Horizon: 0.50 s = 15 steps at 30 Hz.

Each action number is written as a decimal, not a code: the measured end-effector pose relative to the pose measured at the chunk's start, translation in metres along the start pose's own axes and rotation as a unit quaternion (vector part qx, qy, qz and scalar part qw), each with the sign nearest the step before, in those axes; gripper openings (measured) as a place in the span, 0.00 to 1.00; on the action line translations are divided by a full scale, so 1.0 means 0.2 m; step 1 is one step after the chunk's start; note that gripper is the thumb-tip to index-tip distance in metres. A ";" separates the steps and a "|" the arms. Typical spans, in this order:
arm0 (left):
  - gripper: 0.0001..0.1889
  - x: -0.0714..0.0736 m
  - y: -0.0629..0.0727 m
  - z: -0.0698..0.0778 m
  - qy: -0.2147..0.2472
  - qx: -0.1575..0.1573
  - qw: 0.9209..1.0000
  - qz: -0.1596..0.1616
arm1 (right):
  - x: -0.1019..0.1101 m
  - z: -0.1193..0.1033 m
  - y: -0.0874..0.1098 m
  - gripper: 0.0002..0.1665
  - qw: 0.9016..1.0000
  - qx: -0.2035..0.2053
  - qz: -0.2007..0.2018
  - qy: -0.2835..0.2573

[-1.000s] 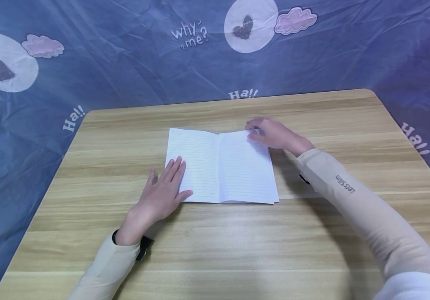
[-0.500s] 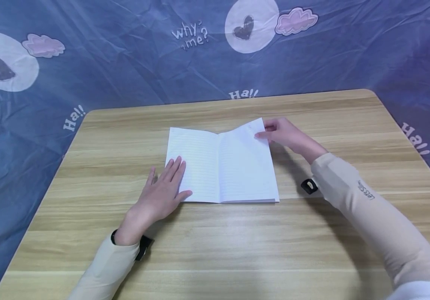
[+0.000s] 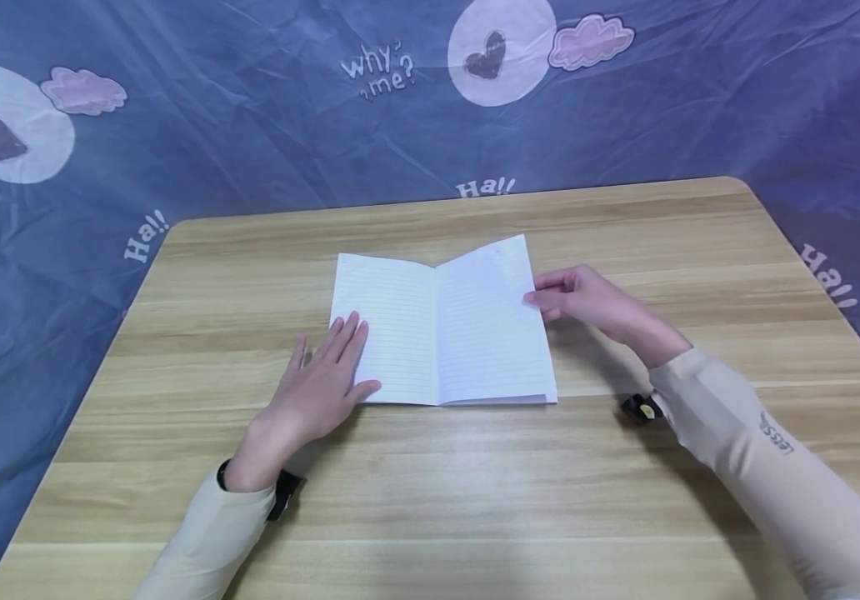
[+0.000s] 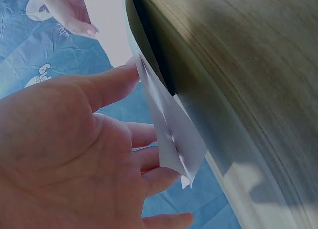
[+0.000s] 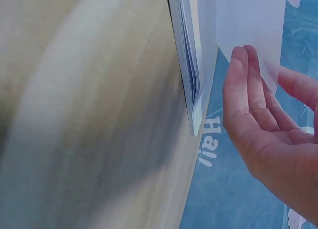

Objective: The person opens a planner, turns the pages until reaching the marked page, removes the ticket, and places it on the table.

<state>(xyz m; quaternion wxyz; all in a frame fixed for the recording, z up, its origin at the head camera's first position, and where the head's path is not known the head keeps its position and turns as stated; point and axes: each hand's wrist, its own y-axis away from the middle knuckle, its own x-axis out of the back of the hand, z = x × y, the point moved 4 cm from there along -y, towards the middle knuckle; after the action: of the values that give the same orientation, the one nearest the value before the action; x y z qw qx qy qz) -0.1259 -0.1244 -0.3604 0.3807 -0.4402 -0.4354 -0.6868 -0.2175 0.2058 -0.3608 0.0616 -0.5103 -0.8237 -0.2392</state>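
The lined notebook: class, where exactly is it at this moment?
In the head view, the notebook lies open mid-picture on the wooden table, the left hand resting on its left page, the right hand pinching its right page.

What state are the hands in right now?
Left hand: open, resting on the left page.
Right hand: closed, pinching the lifted right page at its outer edge.
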 end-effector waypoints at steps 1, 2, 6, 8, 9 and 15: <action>0.42 0.00 0.00 0.00 0.000 0.000 1.000 0.000 | 0.00 0.00 0.01 0.37 1.000 0.002 -0.001 -0.003; 0.41 0.00 0.00 0.00 -0.001 0.001 1.000 0.000 | -0.01 0.00 0.01 0.37 1.000 0.005 -0.001 -0.005; 0.41 0.01 0.01 0.00 -0.003 0.003 1.000 0.000 | -0.02 -0.02 0.03 0.37 1.000 0.016 -0.001 -0.017; 0.41 0.01 0.01 -0.01 -0.002 0.004 1.000 0.000 | -0.03 -0.03 0.05 0.37 0.999 0.027 0.000 -0.027; 0.41 0.01 0.01 -0.01 -0.002 0.005 1.000 0.000 | -0.04 -0.04 0.05 0.37 0.999 0.037 0.001 -0.035; 0.43 0.04 0.02 -0.04 -0.004 0.017 1.000 0.002 | -0.14 -0.13 0.05 0.30 0.985 0.140 -0.027 -0.095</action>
<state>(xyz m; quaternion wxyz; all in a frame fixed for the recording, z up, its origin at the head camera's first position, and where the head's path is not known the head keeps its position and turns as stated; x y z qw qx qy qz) -0.1279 -0.1346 -0.3544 0.3876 -0.4373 -0.4481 -0.6765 -0.1994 0.1739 -0.3451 0.0474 -0.4948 -0.8646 -0.0730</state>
